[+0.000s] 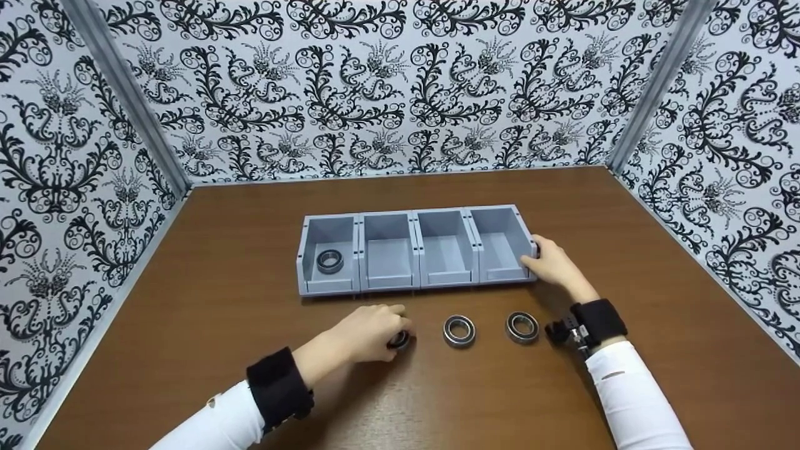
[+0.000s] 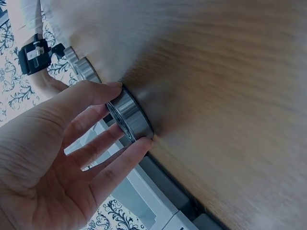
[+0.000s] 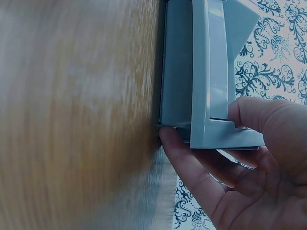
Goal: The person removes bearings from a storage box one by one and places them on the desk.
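My left hand (image 1: 369, 332) grips a ball bearing (image 2: 130, 115) between thumb and fingers, low over the table in front of the bins. The steel ring shows in the left wrist view, largely covered by the hand in the head view. With thumb and fingers, my right hand (image 1: 558, 265) holds the right end wall of the grey bin row (image 1: 387, 282); the thumb (image 3: 244, 112) lies over the front corner. Another bearing (image 1: 330, 261) lies in the leftmost bin. Two more bearings, one in the middle (image 1: 459, 331) and one at right (image 1: 522, 327), lie on the table.
The brown wooden table (image 1: 237, 250) extends around the bins. Patterned white panels (image 1: 387, 87) enclose it at the back and both sides, with grey metal posts (image 1: 128, 94) at the corners.
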Motion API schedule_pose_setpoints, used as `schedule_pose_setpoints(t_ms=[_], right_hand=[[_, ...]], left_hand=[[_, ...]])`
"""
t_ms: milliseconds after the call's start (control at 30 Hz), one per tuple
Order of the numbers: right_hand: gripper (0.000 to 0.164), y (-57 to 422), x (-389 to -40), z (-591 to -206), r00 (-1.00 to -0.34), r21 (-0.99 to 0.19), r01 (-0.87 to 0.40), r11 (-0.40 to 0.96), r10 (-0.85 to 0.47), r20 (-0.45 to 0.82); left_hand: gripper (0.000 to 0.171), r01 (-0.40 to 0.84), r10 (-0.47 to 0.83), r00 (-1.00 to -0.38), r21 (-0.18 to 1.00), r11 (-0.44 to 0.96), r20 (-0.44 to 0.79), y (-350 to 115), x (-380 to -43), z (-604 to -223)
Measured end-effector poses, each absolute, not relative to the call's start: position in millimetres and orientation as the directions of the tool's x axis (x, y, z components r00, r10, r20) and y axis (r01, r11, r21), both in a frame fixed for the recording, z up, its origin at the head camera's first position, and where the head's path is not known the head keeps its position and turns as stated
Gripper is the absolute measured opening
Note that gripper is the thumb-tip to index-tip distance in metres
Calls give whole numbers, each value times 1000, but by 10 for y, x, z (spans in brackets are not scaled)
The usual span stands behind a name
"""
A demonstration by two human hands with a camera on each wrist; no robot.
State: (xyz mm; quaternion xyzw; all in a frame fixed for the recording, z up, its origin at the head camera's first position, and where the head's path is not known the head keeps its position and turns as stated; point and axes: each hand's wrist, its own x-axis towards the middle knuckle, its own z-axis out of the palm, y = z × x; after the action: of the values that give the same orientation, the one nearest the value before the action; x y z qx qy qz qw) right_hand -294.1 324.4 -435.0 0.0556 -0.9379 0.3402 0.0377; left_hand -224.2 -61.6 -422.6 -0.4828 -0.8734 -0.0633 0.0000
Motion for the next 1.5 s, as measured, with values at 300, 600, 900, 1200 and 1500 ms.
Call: schedule_pose_setpoints(t_ms=[300,600,900,1200,1500], right_hand=[[48,3253,-2947,-4367,-986,-622,-159,766,-94,137],[48,3241,-2951,-4364,-985,-625,-161,764,-89,146],[46,3240,-2947,-4361,-985,-631,-161,759,-88,146],[50,3260,-2948,-4354,-988,-630,-151,762,-103,113],[48,3250,-2955,-4366,-988,-634,-152,759,-95,124]], left_hand=[[37,845,846,-532,106,525,50,-628,-2237,-4227],[37,851,850,-522,94,516,64,-647,-2213,-4212],[40,854,851,-519,84,513,76,-650,-2203,-4202],[36,857,847,-515,66,511,133,-688,-2189,-4106],[38,834,825,-551,108,540,124,-769,-2185,-4012]])
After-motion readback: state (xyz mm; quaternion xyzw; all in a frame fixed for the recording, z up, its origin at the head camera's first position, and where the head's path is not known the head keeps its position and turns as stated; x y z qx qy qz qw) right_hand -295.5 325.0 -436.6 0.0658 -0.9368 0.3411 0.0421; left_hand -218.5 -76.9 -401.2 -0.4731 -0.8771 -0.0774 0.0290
